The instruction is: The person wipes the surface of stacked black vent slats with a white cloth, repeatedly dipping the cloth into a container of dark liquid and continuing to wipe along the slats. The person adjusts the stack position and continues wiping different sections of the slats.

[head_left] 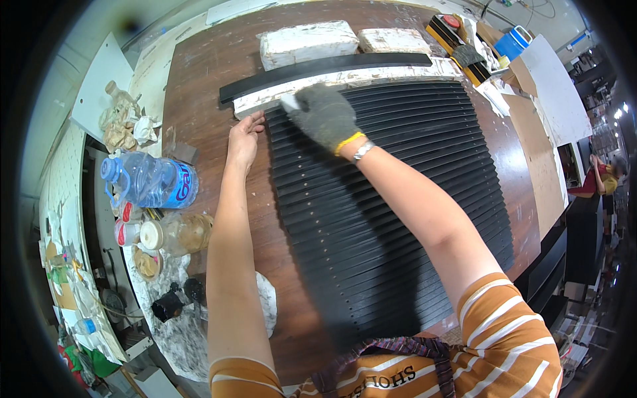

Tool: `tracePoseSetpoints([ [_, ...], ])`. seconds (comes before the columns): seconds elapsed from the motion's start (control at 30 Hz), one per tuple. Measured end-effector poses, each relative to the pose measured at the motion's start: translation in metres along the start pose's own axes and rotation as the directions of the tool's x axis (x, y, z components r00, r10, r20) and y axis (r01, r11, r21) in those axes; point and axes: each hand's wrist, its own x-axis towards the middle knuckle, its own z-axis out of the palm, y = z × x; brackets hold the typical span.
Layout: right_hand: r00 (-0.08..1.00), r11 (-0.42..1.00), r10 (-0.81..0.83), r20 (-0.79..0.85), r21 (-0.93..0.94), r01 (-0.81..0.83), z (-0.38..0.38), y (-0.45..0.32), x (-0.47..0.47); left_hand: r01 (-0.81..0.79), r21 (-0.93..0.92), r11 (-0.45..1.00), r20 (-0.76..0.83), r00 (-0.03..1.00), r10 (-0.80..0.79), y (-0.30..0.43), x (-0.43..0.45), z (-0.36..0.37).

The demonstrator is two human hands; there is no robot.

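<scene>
Many narrow black slats [398, 149] lie side by side on a brown tabletop, several with small holes near their ends. My right hand [323, 117], in a dark grey glove with a yellow cuff, holds a small white piece [289, 103] at the far left end of the slats; what it is cannot be told. My bare left hand [246, 132] is beside the left ends of the farthest slats, its fingers apart and near the end of a long white wrapped bar [348, 79]. One separate black slat [323, 72] rests along that bar.
Two white wrapped blocks [308, 42] [393, 41] stand at the back. A large plastic water bottle [149, 180], a lidded jar [176, 234] and black cups [167, 306] are on the left. A toolbox [460, 49] and a blue jug [512, 44] are back right. Another person [604, 176] is far right.
</scene>
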Motion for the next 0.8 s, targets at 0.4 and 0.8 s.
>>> tracePoseSetpoints([
  [0.4,0.995,0.945,0.102,-0.008,-0.312,-0.100,0.006,0.016,0.027,-0.073,0.008,0.997,-0.021,0.997,0.073,-0.005,0.003,0.004],
  [0.8,0.998,0.953,0.028,0.052,-0.302,-0.011,0.008,0.020,0.021,-0.138,0.174,0.975,-0.032,0.989,0.146,-0.027,0.007,-0.002],
])
